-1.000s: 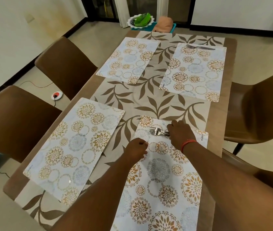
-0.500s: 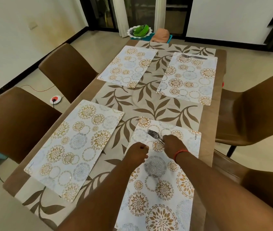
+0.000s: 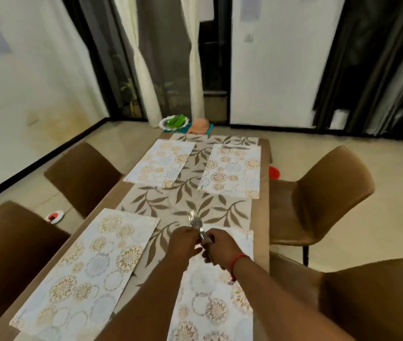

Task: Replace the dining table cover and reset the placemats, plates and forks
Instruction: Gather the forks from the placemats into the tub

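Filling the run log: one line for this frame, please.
phase: fork reset | right hand: grips forks | left hand: at fork handles, grip unclear | placemats: four laid | plates: none on table

Both hands (image 3: 201,244) grip forks (image 3: 195,221) above the near-right placemat (image 3: 216,303).

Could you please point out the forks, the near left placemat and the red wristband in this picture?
forks (image 3: 194,220): head view, on the tines above the hands.
near left placemat (image 3: 89,267): head view, on its middle.
red wristband (image 3: 237,260): head view, on the band at the right wrist.
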